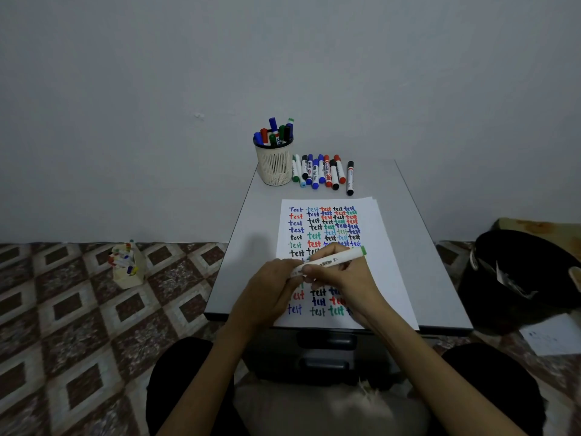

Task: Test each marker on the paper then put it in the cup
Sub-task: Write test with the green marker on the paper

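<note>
A white marker (333,259) with a green end lies across both my hands above the paper (386,247). My right hand (342,272) grips its barrel. My left hand (273,284) pinches its left end, where the cap is; whether the cap is on I cannot tell. The paper is covered with rows of the word "test" in several colours. A white mesh cup (274,163) at the table's back holds several markers. A row of loose markers (320,171) lies to the right of the cup.
The small grey table (239,247) has drawers at its front. On the patterned floor to the left stands a box of small markers (127,265). A black bag (518,272) and a sheet of paper (553,338) lie on the right.
</note>
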